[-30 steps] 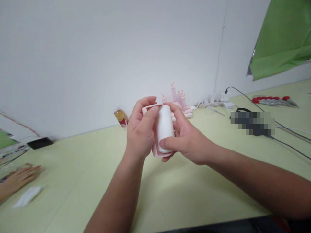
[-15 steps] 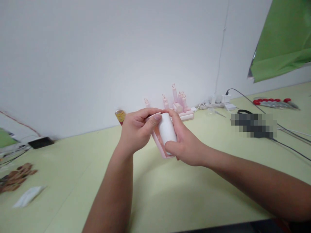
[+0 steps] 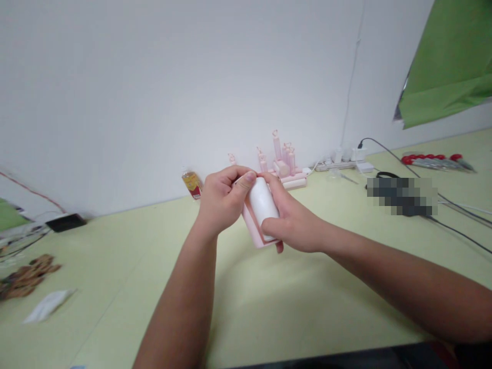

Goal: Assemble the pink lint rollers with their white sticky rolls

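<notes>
A white cylinder (image 3: 263, 205) lies in a pink tray-like holder (image 3: 253, 233), held in the air above the pale green table (image 3: 269, 302). My right hand (image 3: 294, 223) wraps round both from the right, thumb across the cylinder's lower end. My left hand (image 3: 223, 200) is closed at the top left corner, its thumb pressing on the cylinder's upper end and the holder's rim.
Pink tubes and blocks (image 3: 282, 166) stand at the wall behind my hands, beside a small bottle (image 3: 191, 183). A power strip (image 3: 340, 163), cables and red-tipped tools (image 3: 436, 161) lie to the right. A white packet (image 3: 48, 305) and brown bits (image 3: 28, 274) lie at the left.
The holder and cylinder tilted and moved slightly right and away. A person's hand at the far left edge has withdrawn from view, leaving brown bits there.
</notes>
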A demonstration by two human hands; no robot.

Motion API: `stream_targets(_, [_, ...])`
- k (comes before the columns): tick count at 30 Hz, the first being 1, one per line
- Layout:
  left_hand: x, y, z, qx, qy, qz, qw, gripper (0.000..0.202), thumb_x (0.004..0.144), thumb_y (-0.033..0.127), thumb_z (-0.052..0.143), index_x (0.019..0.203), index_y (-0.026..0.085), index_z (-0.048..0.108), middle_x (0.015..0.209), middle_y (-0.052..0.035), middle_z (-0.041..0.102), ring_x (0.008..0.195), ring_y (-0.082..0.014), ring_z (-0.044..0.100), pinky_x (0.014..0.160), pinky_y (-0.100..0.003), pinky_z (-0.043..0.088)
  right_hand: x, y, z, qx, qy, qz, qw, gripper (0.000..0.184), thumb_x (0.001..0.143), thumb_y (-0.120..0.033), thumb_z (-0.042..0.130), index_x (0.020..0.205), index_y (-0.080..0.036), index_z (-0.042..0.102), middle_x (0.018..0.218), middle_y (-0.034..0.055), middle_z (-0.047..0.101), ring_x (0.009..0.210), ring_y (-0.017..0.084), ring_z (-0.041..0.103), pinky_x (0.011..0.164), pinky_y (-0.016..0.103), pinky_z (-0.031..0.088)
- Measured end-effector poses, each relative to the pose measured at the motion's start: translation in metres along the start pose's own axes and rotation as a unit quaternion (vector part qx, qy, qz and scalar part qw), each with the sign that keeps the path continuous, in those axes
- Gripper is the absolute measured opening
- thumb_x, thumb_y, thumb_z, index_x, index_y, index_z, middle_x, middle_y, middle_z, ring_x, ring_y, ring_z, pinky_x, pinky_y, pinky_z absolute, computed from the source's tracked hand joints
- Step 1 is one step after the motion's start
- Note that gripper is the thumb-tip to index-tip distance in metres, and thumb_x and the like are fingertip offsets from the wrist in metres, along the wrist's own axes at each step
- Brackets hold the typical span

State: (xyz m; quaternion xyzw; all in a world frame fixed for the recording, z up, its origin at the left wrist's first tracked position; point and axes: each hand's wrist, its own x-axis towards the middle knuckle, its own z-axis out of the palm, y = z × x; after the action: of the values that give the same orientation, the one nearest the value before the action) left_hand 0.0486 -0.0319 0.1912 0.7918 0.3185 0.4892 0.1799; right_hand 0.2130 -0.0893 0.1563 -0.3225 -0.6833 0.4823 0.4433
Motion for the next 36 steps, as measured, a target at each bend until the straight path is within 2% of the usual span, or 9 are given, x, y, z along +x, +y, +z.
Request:
stream_targets(9, [-0.001,0.006,-0.002,-0.105,-0.016,-0.032,0.994,0.029,0.085,0.043,0.073,0.081,0.015,0.071,0.069,-0.0011,0.062,0.059,-0.0095,0.049,0.052,-0.021,0.039,-0.006,-0.001,-0.001,0.071,-0.045,-0.018,0.996,0.084,0.076,-0.011,0.058,0.144,-0.041,0.02,0.098,-0.0012,0.049,0.067,0.015,0.061,0.043,0.03,0.06])
stream_targets(16, [0.0,0.008,0.001,-0.173,-0.009,-0.083,0.981,0.03,0.085,0.044,0.071,0.077,0.016,0.069,0.063,0.0009,0.056,0.052,-0.0091,0.045,0.046,-0.022,0.035,-0.009,-0.009,0.007,0.188,-0.065,0.025,0.98,0.076,0.078,-0.011,0.058,0.14,-0.041,0.027,0.095,-0.0032,0.049,0.068,0.014,0.063,0.049,0.033,0.064])
stream_targets(20, [-0.001,0.015,0.001,-0.17,-0.006,-0.078,0.982,0.029,0.085,0.043,0.07,0.076,0.016,0.068,0.063,0.0009,0.055,0.052,-0.0088,0.044,0.046,-0.021,0.035,-0.01,-0.01,0.009,0.201,-0.068,0.024,0.977,0.075,0.078,-0.01,0.059,0.139,-0.041,0.028,0.095,-0.0033,0.05,0.067,0.014,0.063,0.048,0.033,0.063])
stream_targets(25, [-0.003,0.02,-0.001,-0.171,-0.027,-0.095,0.98,0.028,0.085,0.043,0.069,0.077,0.016,0.065,0.062,0.0016,0.054,0.05,-0.0088,0.043,0.045,-0.022,0.035,-0.013,-0.009,0.009,0.208,-0.079,0.015,0.975,0.076,0.079,-0.009,0.058,0.14,-0.042,0.027,0.095,-0.0038,0.049,0.068,0.015,0.063,0.05,0.033,0.062])
stream_targets(33, [-0.002,0.01,0.002,-0.205,-0.046,-0.152,0.966,0.023,0.089,0.037,0.062,0.077,0.017,0.06,0.06,0.0031,0.049,0.049,-0.0088,0.042,0.044,-0.021,0.033,-0.011,-0.004,0.012,0.228,-0.081,0.018,0.97,0.076,0.077,-0.008,0.058,0.139,-0.04,0.029,0.096,-0.0032,0.049,0.07,0.015,0.064,0.053,0.037,0.064])
stream_targets(36, [-0.002,0.008,0.004,-0.218,-0.027,-0.137,0.966,0.024,0.09,0.038,0.062,0.077,0.018,0.058,0.062,0.0029,0.048,0.05,-0.0087,0.042,0.045,-0.022,0.034,-0.011,-0.003,0.014,0.228,-0.075,0.015,0.971,0.082,0.078,-0.009,0.06,0.144,-0.041,0.025,0.098,-0.0023,0.052,0.069,0.016,0.065,0.053,0.037,0.064])
